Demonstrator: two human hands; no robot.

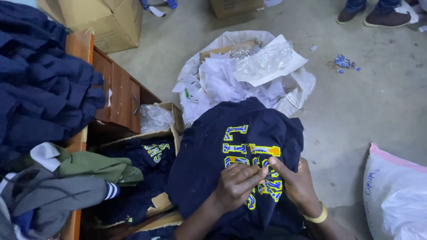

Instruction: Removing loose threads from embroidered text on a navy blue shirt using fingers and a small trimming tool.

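Navy printed garment (209, 155), lap-draped, lettering running away from wearer; left hand (235, 184) and right hand (296, 182) pinch together at print centre, equally near.

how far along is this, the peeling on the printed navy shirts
Looks done: the sack on the floor is heaped with white paper scraps. In hand: a navy garment lies on the lap, and the left hand and right hand pinch at its yellow and blue lettering. Possibly left: another printed navy piece lies in the cardboard box. How many remain cannot be told.
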